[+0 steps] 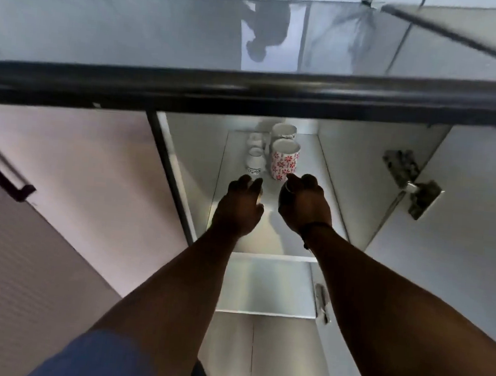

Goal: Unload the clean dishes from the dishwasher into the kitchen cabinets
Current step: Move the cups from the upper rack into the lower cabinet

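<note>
Right hand (304,203): closed around a dark rounded object (285,194), only partly seen, held over the cabinet shelf (293,236).
Left hand (239,206): fingers loosely curled; whether anything is held cannot be told.
Flowered mug (283,158): just beyond the right hand.
White cups (255,158): beside it.
Writing: none legible.

There is one view only, from a wide-angle camera worn on the person's head, tilted steeply upward into an open wall cabinet (361,179) so that the cabinet's dark top edge and a glossy ceiling fill the upper part of the frame. It sits close behind the two raised forearms, which run from the bottom corners toward the shelf (266,234) at the middle. The wide lens bends straight edges near the borders, and the picture is slightly motion-blurred.
</note>
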